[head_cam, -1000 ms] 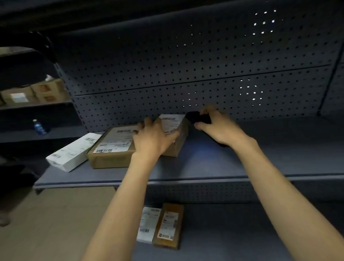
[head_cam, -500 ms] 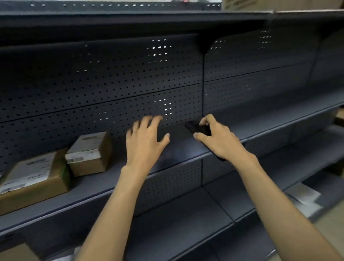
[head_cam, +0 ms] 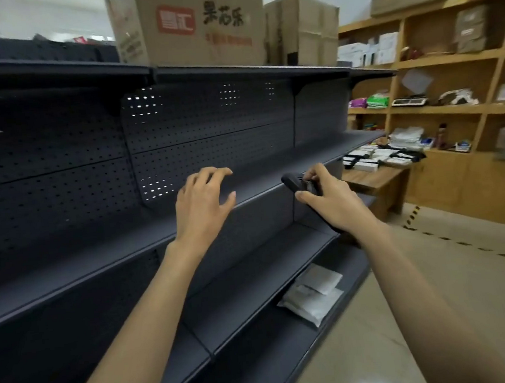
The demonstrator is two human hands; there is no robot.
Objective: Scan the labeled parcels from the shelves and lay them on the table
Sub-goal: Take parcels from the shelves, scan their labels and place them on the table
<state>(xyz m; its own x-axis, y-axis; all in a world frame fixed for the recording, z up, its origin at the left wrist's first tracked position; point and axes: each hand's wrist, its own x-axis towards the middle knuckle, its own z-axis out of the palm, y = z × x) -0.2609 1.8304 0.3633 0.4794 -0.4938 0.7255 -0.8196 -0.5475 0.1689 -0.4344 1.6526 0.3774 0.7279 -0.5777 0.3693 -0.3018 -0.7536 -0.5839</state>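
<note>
Turned right, away from brown parcels. Holding scanner [head_cam: 295, 184] in right grip [head_cam: 334, 204], with left grip [head_cam: 202, 205] open, empty. Probably still to scan: white parcels [head_cam: 310, 296] below.

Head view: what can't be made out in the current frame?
Scanner: head view, mostly covered by the fingers of the right hand; its window and trigger are unseen.
White pouches on the low shelf: head view, labels too blurred to read.
Boxes on the wooden table: head view, too small and blurred to count or to read.
</note>
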